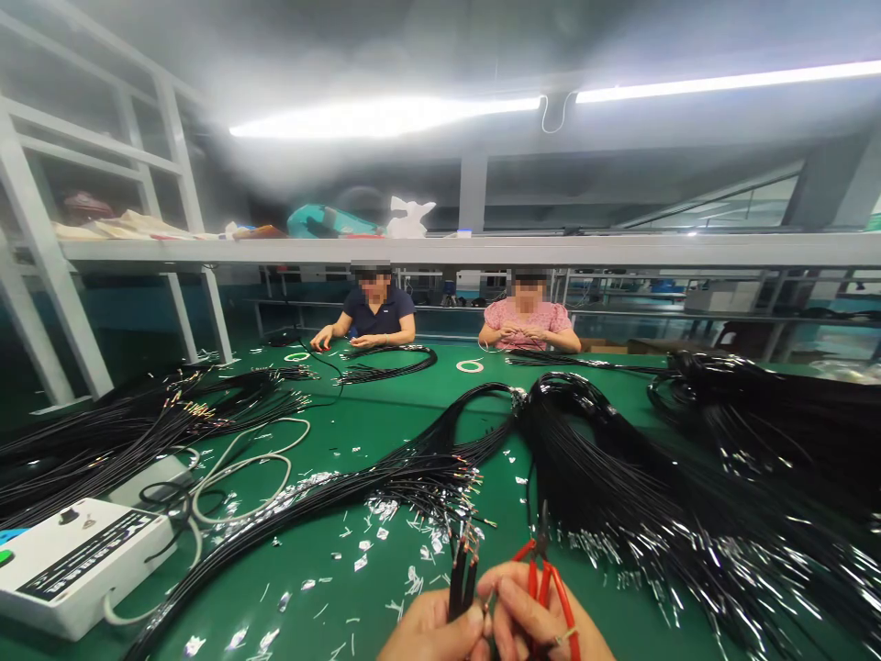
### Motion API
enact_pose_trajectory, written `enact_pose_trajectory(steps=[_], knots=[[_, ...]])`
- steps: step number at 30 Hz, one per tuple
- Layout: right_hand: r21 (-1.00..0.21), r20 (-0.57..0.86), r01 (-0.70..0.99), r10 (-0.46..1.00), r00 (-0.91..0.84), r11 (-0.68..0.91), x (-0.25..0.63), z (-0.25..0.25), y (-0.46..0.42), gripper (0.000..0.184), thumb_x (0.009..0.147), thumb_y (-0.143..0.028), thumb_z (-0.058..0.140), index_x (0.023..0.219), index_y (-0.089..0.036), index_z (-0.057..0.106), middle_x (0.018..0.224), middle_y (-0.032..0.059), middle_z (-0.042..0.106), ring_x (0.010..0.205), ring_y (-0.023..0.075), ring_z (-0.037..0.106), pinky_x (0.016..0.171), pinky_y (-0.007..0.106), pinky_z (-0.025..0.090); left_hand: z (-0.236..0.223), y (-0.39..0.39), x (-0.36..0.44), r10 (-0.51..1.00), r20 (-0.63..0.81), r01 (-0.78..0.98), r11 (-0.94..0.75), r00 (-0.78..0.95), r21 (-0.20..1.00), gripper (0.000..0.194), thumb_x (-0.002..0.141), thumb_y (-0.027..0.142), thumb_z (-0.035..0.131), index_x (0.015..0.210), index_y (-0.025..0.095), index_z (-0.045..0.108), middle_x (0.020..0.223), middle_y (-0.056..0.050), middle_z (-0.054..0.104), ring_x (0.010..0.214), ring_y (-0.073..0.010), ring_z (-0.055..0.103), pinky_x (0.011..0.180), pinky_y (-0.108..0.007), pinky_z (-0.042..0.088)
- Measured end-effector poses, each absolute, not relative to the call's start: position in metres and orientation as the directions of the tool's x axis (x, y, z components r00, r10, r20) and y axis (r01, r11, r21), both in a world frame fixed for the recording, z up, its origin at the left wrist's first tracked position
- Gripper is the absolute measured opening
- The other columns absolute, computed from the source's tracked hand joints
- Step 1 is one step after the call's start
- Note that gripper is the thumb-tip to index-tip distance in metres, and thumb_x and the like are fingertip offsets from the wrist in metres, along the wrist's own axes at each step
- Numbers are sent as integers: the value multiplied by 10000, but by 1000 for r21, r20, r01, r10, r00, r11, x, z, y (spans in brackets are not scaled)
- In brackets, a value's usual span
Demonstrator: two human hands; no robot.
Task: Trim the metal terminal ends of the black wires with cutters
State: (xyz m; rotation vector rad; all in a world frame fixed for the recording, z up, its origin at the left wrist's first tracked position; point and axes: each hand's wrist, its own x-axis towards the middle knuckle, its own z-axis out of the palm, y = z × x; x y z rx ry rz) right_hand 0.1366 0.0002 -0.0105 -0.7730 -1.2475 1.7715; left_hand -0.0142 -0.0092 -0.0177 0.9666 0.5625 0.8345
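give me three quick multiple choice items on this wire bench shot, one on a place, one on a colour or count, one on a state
1. Where does the white box sit?
A. near left on the table
B. far right on the table
C. on the shelf

2. What colour are the handles of the cutters?
A. blue
B. red
C. yellow

3. What is the left hand doing?
A. lying flat on the table
B. pinching a few black wires upright
C. gripping the white box

Answers:
1 A, the box lies at the near left edge of the green table.
2 B, red handles show in the right hand.
3 B, the black wires stand up from its fingers.
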Motion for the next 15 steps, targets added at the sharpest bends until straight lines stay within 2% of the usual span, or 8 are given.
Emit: enact_pose_trajectory(steps=[2,5,8,10,15], knots=[[-943,-52,-265,878,-476,-200,136,-8,0,358,704,-460,662,828,-128,611,486,-26,567,382,27,424,373,141,264,-16,-8,-16,801,-83,-328,335,593,883,464,617,536,682,602,76,625,542,-10,452,427,-37,324,450,-206,151],[-960,-48,-221,877,-479,-173,135,-9,1,360,631,-456,723,745,-128,631,480,-20,570,398,40,457,382,143,304,-13,-9,-16,769,-53,-339,341,637,877,487,618,560,663,578,75,632,551,-19,451,437,-47,339,446,-215,139],[-956,-29,-247,885,-464,-161,133,-13,2,331,658,-443,708,744,-132,635,474,-31,563,383,25,432,374,131,294,-6,-11,-15,743,-4,-396,361,669,844,476,609,555,674,610,79,654,542,4,421,449,-44,326,458,-205,154],[-944,-16,-284,885,-465,-166,132,-16,2,314,679,-434,696,738,-133,628,472,-37,560,372,18,424,371,127,283,-1,-12,-15,737,9,-408,364,676,837,466,615,544,679,552,84,632,529,14,405,447,-39,323,465,-199,172],[-936,-10,-313,898,-440,-163,132,-11,-2,310,715,-429,668,780,-128,630,490,-27,570,394,21,435,384,128,263,1,-14,-18,763,-56,-408,404,644,819,406,634,443,719,522,73,594,544,12,466,441,-18,383,458,-176,237]])
